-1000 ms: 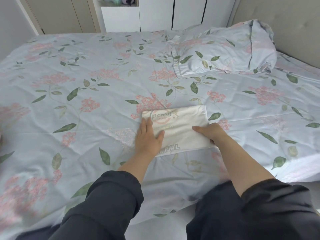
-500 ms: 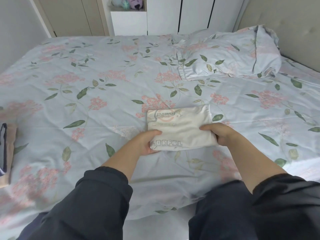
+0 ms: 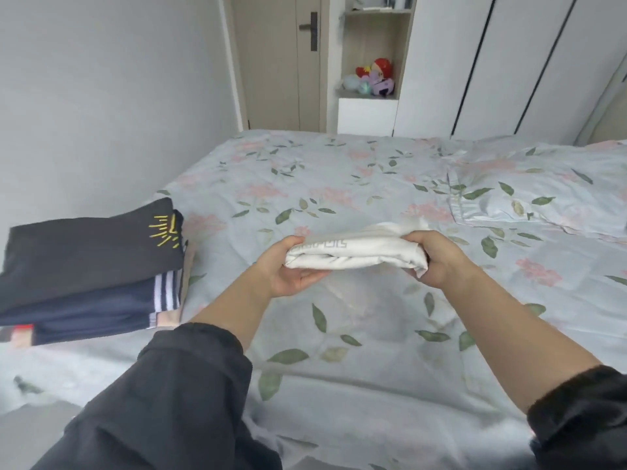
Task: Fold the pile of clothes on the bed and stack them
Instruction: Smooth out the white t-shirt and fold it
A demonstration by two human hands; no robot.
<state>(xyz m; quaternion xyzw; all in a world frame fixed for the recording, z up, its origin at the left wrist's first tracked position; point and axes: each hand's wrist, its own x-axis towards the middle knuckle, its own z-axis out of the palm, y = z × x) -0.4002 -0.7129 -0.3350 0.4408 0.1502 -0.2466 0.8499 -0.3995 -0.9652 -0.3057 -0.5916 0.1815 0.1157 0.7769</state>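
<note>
A folded white garment point(image 3: 356, 252) with grey lettering hangs in the air above the floral bed point(image 3: 339, 184). My left hand point(image 3: 288, 269) grips its left end, thumb on top and fingers underneath. My right hand point(image 3: 431, 257) grips its right end. At the bed's left edge lies a stack of folded clothes point(image 3: 88, 266): a black piece with a yellow sunburst print on top, a navy piece with white stripes beneath it, and more cloth under those.
A floral pillow point(image 3: 543, 195) lies at the right. Beyond the bed stand a beige door point(image 3: 281, 62), a shelf niche with plush toys point(image 3: 373, 78) and white wardrobe doors point(image 3: 492, 62). A grey wall runs along the left.
Both hands went from pressing the white garment flat on the bed to gripping its ends and lifting it. The view has swung left, and the stack of folded clothes has come into sight.
</note>
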